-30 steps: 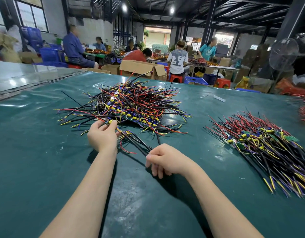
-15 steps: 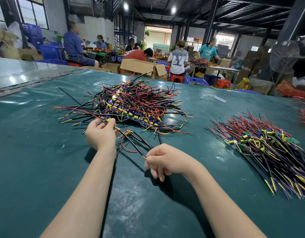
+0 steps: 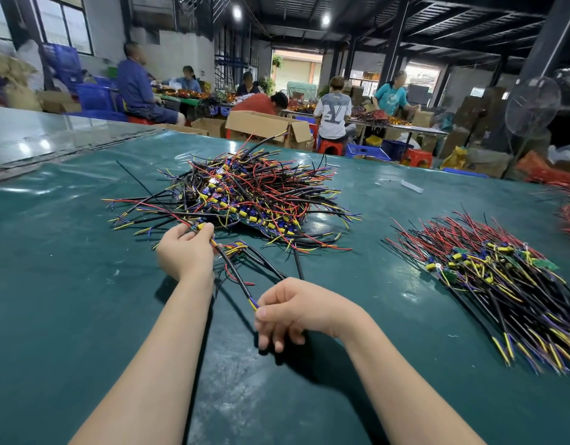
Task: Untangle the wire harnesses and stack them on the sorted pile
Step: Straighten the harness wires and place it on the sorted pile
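The left hand [image 3: 184, 250] pinched a black-sheathed harness [image 3: 235, 274] near its yellow connector, at the edge of the bristling tangled heap [image 3: 251, 194]. The right hand [image 3: 296, 311] pinched its blue-and-yellow tips. The sorted pile [image 3: 489, 274] lay fanned well apart on the glossy teal mat [image 3: 68, 284]. Behind it stood an open cardboard box [image 3: 264, 123] in a workshop.
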Motion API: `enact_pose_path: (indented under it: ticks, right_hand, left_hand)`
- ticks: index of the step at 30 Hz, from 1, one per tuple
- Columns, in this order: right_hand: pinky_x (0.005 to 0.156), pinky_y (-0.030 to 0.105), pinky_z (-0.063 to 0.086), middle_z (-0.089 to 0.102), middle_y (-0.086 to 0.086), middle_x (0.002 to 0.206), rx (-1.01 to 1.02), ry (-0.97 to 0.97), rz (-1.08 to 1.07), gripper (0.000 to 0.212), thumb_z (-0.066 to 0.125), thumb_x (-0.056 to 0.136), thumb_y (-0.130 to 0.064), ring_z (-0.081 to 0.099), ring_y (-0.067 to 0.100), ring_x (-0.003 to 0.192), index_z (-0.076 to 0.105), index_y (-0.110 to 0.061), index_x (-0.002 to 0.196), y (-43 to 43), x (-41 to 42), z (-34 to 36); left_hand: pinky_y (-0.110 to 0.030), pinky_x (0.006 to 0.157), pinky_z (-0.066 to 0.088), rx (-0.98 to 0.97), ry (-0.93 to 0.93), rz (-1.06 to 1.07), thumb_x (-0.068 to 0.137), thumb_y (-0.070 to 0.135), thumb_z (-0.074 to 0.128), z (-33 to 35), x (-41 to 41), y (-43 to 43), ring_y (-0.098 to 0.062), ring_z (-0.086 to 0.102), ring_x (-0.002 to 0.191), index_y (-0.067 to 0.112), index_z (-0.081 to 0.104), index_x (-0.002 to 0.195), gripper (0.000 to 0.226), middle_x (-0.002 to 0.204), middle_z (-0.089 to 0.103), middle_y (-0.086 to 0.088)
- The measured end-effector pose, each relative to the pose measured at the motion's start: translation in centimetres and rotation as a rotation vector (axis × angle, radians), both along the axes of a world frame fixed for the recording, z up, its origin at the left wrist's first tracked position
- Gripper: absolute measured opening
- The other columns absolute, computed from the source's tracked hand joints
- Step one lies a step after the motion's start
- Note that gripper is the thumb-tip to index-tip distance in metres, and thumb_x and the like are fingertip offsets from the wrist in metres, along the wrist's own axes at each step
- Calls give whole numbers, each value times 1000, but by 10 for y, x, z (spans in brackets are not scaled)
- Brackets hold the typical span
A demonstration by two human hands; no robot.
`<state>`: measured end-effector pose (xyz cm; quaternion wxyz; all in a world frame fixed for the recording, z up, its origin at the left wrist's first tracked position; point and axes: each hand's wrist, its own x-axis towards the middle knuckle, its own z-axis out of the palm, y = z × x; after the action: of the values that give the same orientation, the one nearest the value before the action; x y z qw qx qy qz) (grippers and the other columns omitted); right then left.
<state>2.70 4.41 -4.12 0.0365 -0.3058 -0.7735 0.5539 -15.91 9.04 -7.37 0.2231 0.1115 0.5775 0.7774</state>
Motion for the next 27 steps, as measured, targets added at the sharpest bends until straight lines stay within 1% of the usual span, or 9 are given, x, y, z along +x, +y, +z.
enact_pose_path:
  ticks: [4,9,13,16,19,20,23,24,27]
  right_hand:
    - [33,13,34,60,-7,45,127,-48,-50,31,46,94,-10,52,3,37,53,-13,63,0,0,-1]
    - [33,12,32,54,-5,37,284,-116,-95,38,49,89,-18,43,5,29,50,-15,50,-2,-6,-1]
    - [35,11,33,55,-6,39,206,-40,-59,36,50,90,-14,46,3,31,52,-15,54,-7,-5,3]
    - [35,11,30,54,-6,39,217,61,-81,41,54,87,-12,42,3,32,52,-20,46,-10,-6,6]
    - [36,11,31,53,-6,38,199,138,-85,45,57,84,-9,40,3,31,50,-19,41,-13,-10,4]
    - [36,11,31,53,-7,38,201,131,-72,44,56,84,-8,40,3,31,50,-19,42,-14,-12,2]
    - [36,11,33,54,-9,39,222,64,-43,36,57,86,-10,45,1,34,54,-15,50,-15,-18,-3]
    - [36,11,35,55,-9,41,207,56,-43,32,58,86,-11,48,0,36,57,-14,55,-15,-19,-5]
    - [39,12,40,58,-9,49,77,98,-92,24,59,88,-11,52,-1,42,58,-15,65,-13,-19,-6]
  left_hand:
    - [-49,81,55,-6,-15,-2,69,10,75,-1,1,1,-29,66,82,-2,61,110,45,99,69,-19]
    - [-47,79,56,-11,-22,42,69,8,75,0,-4,-2,-24,62,68,-2,62,109,43,95,70,-18]
    - [-47,81,55,-30,-15,40,67,11,76,-1,-3,-1,-30,67,82,-1,63,109,45,96,70,-17]
    - [-47,82,55,-35,2,35,64,13,77,1,1,-1,-29,67,82,1,64,109,48,96,70,-17]
    - [-48,84,54,-15,29,15,65,13,76,2,4,-1,-32,67,92,0,61,111,49,99,69,-20]
    - [-48,83,54,-8,36,10,66,12,75,2,5,-1,-31,68,92,0,60,112,49,101,68,-21]
    - [-38,67,57,10,44,22,69,9,74,2,3,-2,-15,69,66,2,57,116,50,102,68,-20]
    - [-38,66,57,12,37,29,70,9,74,2,3,-2,-15,68,65,2,57,117,51,102,68,-19]
    - [-46,80,56,-17,38,60,68,12,76,2,5,-2,-28,68,85,4,59,116,52,102,68,-15]
